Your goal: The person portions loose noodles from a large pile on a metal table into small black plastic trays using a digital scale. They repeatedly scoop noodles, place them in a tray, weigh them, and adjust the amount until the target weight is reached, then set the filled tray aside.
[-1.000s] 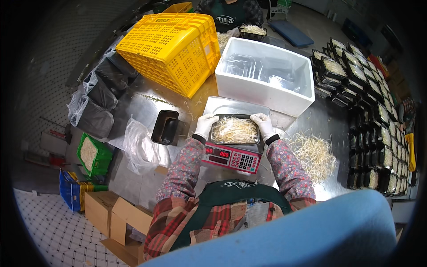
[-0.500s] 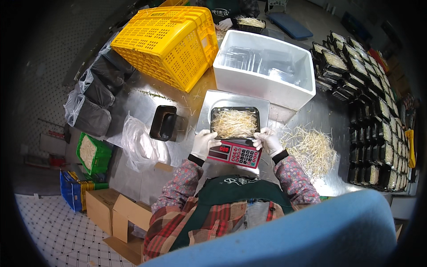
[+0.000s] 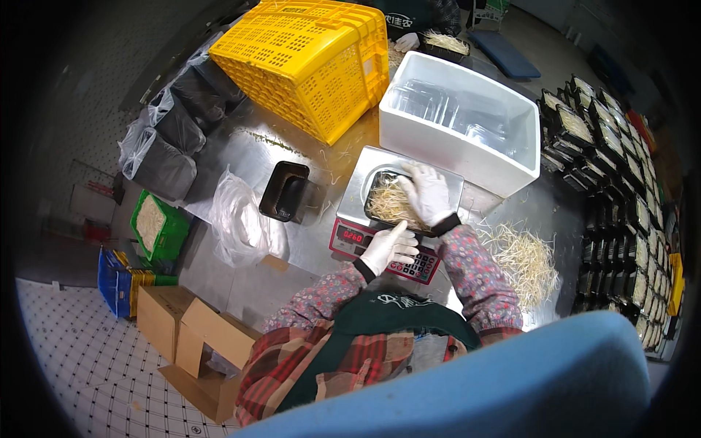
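Observation:
A black tray of bean sprouts (image 3: 391, 200) sits on the metal platform (image 3: 352, 201) of a red digital scale (image 3: 343, 238). My right hand (image 3: 429, 196), in a white glove, lies over the right side of the tray with its fingers stretched out on the sprouts. My left hand (image 3: 389, 250), also gloved, is at the tray's front edge above the keypad, its fingers extended and apart. Part of the keypad and the tray's right rim are hidden by my hands. Left of the scale lies a black tray (image 3: 276, 191) with no sprouts visible in it.
Loose bean sprouts (image 3: 522, 263) are heaped right of the scale. Behind stand a white foam box (image 3: 504, 164) of clear plastic pieces and a yellow crate (image 3: 321, 87). Packed trays (image 3: 621, 182) are stacked far right. Plastic bags (image 3: 241, 226) lie left. Another person's gloved hand (image 3: 407, 42) shows at the back.
Both hands have let go of the tray's front corners. My right hand has moved onto the sprouts; my left lies at the front edge. The scale's lit reading has changed, and the view has shifted.

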The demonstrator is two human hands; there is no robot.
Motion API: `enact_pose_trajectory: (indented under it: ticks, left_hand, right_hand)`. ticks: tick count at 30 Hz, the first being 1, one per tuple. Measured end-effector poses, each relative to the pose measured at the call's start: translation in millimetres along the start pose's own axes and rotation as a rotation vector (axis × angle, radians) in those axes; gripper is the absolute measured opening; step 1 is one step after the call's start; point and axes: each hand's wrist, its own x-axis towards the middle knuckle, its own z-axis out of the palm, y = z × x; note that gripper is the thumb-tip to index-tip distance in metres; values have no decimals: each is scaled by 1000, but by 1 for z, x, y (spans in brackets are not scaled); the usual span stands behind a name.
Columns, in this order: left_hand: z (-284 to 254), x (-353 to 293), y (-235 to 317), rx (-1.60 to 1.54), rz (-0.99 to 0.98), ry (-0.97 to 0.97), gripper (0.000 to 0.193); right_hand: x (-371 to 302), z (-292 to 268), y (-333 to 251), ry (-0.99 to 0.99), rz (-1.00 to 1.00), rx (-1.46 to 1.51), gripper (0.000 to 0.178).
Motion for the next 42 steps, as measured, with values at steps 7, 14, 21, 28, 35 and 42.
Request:
enact_pose_trajectory:
  ticks: [7, 14, 21, 28, 35, 42]
  left_hand:
    - [5, 13, -4, 38, 139, 88, 41]
    - [-10, -3, 12, 212, 47, -91, 48]
    - [-154, -18, 77, 1065, 1006, 913, 40]
    - [-299, 11, 92, 1487, 478, 956, 42]
    - [-141, -3, 80, 1561, 972, 685, 30]
    - [-15, 8, 46, 1928, 954, 265, 22]
  right_hand:
    - [24, 42, -16, -319, 32, -295, 63]
    - [32, 42, -3, -264, 255, -84, 53]
    - [-8, -7, 74, -219, 214, 66, 50]
    - [-91, -32, 90, -344, 624, 723, 42]
    - [-232, -122, 120, 542, 935, 922, 22]
    - [-343, -250, 178, 1722, 804, 797, 19]
